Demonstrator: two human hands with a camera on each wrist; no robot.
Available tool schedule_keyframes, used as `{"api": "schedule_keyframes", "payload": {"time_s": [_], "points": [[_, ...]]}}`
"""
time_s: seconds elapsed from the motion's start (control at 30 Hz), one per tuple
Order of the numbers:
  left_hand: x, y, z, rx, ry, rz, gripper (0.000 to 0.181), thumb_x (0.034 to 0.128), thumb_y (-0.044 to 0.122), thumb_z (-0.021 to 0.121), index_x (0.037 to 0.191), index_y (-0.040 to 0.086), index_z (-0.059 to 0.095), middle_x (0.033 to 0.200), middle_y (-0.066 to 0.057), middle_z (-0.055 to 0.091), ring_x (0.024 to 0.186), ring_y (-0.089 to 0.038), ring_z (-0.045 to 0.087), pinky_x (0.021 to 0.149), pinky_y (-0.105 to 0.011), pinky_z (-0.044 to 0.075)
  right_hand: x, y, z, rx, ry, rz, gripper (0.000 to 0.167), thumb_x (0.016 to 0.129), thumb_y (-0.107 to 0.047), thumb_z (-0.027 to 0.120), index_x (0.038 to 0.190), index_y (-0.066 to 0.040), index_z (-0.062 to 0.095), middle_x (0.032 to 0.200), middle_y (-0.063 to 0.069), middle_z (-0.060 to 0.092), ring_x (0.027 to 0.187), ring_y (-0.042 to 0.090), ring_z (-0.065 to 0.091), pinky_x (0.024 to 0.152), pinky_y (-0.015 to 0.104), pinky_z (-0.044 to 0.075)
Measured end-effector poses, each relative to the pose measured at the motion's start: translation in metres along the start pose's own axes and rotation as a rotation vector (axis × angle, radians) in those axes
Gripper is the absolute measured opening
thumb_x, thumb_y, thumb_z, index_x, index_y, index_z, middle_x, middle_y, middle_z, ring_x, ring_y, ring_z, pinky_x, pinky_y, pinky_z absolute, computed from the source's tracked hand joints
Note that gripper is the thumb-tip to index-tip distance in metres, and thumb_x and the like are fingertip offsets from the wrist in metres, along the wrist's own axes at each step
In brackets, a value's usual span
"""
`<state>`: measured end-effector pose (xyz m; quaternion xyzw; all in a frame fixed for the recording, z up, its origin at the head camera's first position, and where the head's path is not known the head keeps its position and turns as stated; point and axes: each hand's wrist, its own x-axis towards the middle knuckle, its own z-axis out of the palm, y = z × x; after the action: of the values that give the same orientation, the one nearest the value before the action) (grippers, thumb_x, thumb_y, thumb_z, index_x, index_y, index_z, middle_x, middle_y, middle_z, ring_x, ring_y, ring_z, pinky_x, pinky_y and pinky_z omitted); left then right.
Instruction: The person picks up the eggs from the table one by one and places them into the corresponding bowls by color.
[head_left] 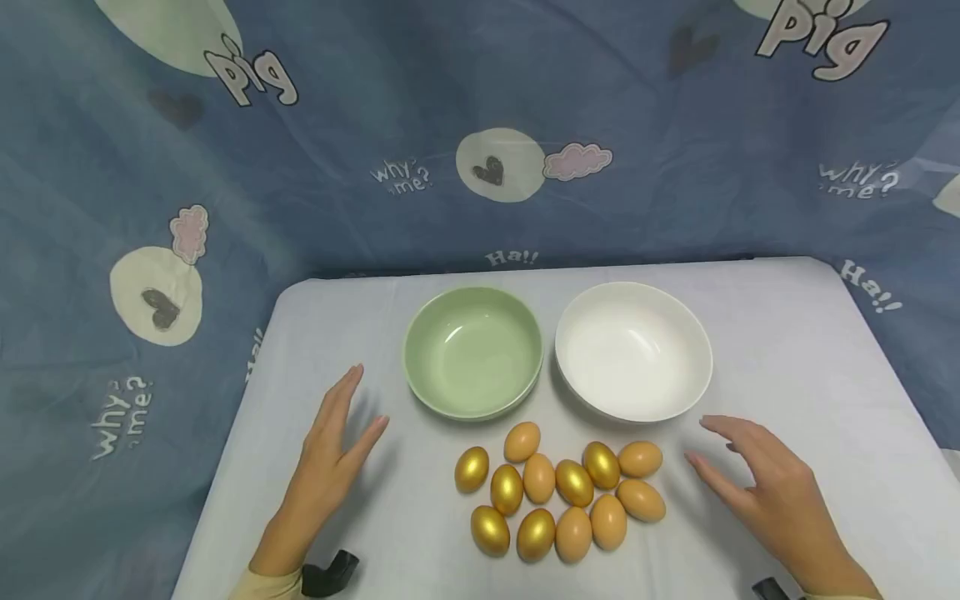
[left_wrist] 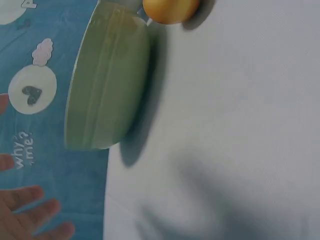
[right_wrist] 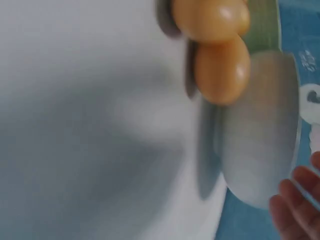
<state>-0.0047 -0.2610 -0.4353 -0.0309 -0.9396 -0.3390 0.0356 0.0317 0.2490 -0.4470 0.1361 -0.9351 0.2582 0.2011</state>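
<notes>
Several gold eggs [head_left: 536,535] and tan eggs [head_left: 573,534] lie in a loose cluster on the white table, in front of a green bowl [head_left: 474,354] and a white bowl [head_left: 633,352]. Both bowls look empty. My left hand [head_left: 322,471] hovers left of the green bowl with fingers extended, touching nothing. To the right of the eggs, my right hand [head_left: 783,500] is held over the table, fingers relaxed and holding nothing. The left wrist view has the green bowl [left_wrist: 110,80] side-on; the right wrist view has tan eggs [right_wrist: 222,70] beside the white bowl [right_wrist: 262,130].
The table [head_left: 787,350] has a white cover. Behind it and at its sides hangs a blue cloth [head_left: 337,208] with printed shapes and words. A dark strap piece [head_left: 330,575] shows at my left wrist, another [head_left: 769,589] at my right.
</notes>
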Motion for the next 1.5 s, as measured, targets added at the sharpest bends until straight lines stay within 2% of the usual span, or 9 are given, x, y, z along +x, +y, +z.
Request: {"api": "schedule_keyframes", "payload": {"time_s": [0.1, 0.33, 0.6, 0.77, 0.9, 1.0, 1.1, 1.33, 1.5], "points": [[0.006, -0.006, 0.010, -0.100, 0.014, 0.019, 0.071, 0.1036, 0.030, 0.064, 0.164, 0.025, 0.028, 0.166, -0.008, 0.036, 0.152, -0.032, 0.039, 0.118, -0.056, 0.040, -0.005, -0.003, 0.011, -0.008, -0.054, 0.051, 0.050, 0.069, -0.016, 0.093, 0.114, -0.011, 0.073, 0.105, 0.002, 0.078, 0.082, 0.020, 0.072, 0.077, 0.011, 0.056], [0.024, -0.018, 0.035, -0.324, 0.022, 0.033, 0.063, 0.1059, 0.018, 0.060, 0.163, 0.015, 0.031, 0.161, -0.017, 0.042, 0.143, -0.036, 0.051, 0.113, -0.053, 0.047, -0.012, -0.014, 0.030, -0.010, -0.153, 0.129, 0.048, 0.075, -0.023, 0.092, 0.118, -0.011, 0.074, 0.098, 0.008, 0.081, 0.079, 0.026, 0.078, 0.069, 0.045, 0.065], [0.043, -0.023, 0.059, -0.411, -0.007, -0.013, 0.062, 0.1080, 0.023, 0.055, 0.163, 0.016, 0.029, 0.160, -0.017, 0.044, 0.141, -0.040, 0.053, 0.114, -0.062, 0.047, -0.018, -0.019, 0.044, -0.017, -0.139, 0.045, 0.046, 0.073, -0.022, 0.092, 0.116, -0.013, 0.077, 0.107, 0.001, 0.081, 0.097, 0.024, 0.078, 0.084, 0.034, 0.061], [0.052, -0.023, 0.069, -0.492, -0.025, -0.050, 0.062, 0.1086, 0.022, 0.053, 0.164, 0.018, 0.026, 0.159, -0.018, 0.044, 0.141, -0.039, 0.053, 0.115, -0.038, 0.050, -0.019, -0.021, 0.048, 0.012, -0.138, 0.060, 0.047, 0.076, -0.025, 0.091, 0.119, -0.017, 0.075, 0.111, -0.005, 0.079, 0.101, 0.022, 0.077, 0.094, 0.009, 0.051], [0.056, -0.022, 0.075, -0.532, -0.022, -0.068, 0.062, 0.1092, 0.023, 0.052, 0.165, 0.021, 0.025, 0.158, -0.018, 0.044, 0.141, -0.038, 0.054, 0.108, -0.011, 0.045, -0.018, -0.022, 0.051, 0.028, -0.144, 0.089, 0.049, 0.077, -0.026, 0.091, 0.121, -0.017, 0.073, 0.109, -0.006, 0.078, 0.092, 0.018, 0.077, 0.084, 0.021, 0.060], [0.056, -0.022, 0.078, -0.559, -0.024, -0.083, 0.061, 0.1096, 0.025, 0.051, 0.165, 0.023, 0.026, 0.160, -0.016, 0.042, 0.143, -0.037, 0.052, 0.107, -0.008, 0.043, -0.016, -0.023, 0.054, 0.037, -0.153, 0.127, 0.047, 0.079, -0.029, 0.091, 0.119, -0.014, 0.072, 0.108, 0.000, 0.079, 0.086, 0.019, 0.078, 0.075, 0.036, 0.065], [0.055, -0.024, 0.081, -0.577, -0.030, -0.102, 0.060, 0.1097, 0.027, 0.050, 0.164, 0.027, 0.026, 0.163, -0.014, 0.040, 0.147, -0.033, 0.046, 0.113, -0.014, 0.041, -0.015, -0.026, 0.058, 0.049, -0.157, 0.181, 0.045, 0.080, -0.032, 0.090, 0.116, -0.012, 0.071, 0.106, 0.005, 0.079, 0.085, 0.022, 0.078, 0.072, 0.038, 0.066], [0.055, -0.023, 0.083, -0.592, -0.018, -0.093, 0.059, 0.1095, 0.027, 0.050, 0.164, 0.028, 0.027, 0.165, -0.012, 0.037, 0.152, -0.034, 0.037, 0.126, -0.057, 0.031, -0.014, -0.028, 0.063, 0.069, -0.124, 0.216, 0.050, 0.075, -0.031, 0.093, 0.113, -0.007, 0.071, 0.103, 0.010, 0.078, 0.085, 0.026, 0.078, 0.068, 0.035, 0.066], [0.054, -0.023, 0.083, -0.588, -0.014, -0.102, 0.059, 0.1097, 0.028, 0.049, 0.164, 0.027, 0.027, 0.164, -0.013, 0.038, 0.152, -0.035, 0.038, 0.127, -0.058, 0.030, -0.015, -0.028, 0.066, 0.082, -0.105, 0.205, 0.050, 0.072, -0.027, 0.095, 0.112, -0.007, 0.071, 0.103, 0.009, 0.078, 0.086, 0.026, 0.078, 0.070, 0.036, 0.066]]}}
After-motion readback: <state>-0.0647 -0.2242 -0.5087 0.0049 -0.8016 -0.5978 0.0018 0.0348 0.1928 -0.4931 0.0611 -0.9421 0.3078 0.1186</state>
